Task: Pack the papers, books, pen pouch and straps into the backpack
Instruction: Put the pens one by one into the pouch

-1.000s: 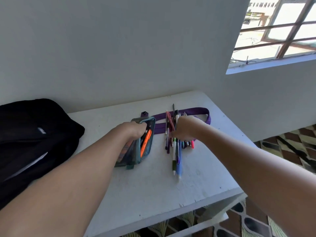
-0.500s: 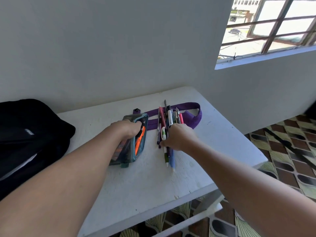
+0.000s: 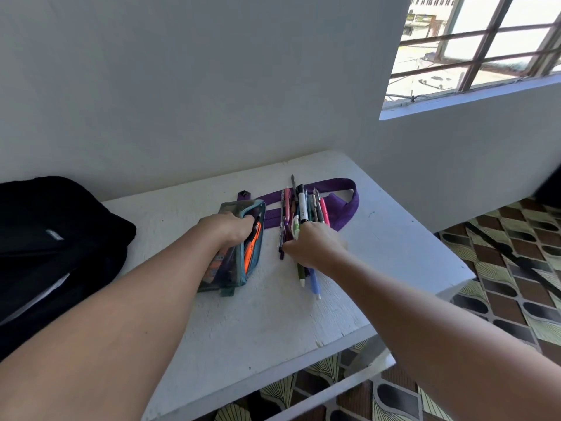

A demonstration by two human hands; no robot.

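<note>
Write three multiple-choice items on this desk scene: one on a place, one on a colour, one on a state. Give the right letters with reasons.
1. Where does the black fabric backpack sit?
A. at the table's left end
B. on the floor
C. on the windowsill

2. What colour is the flat woven strap under the loose pens?
A. yellow
B. purple
C. white

3. How is the teal zip pen pouch?
A. zipped shut
C. inside the backpack
B. held open by the left hand

Answers: 1 A, it rests on the white table by the wall. 2 B, purple loops past the pens. 3 B, an orange pen shows inside while the right hand gathers pens.
</note>
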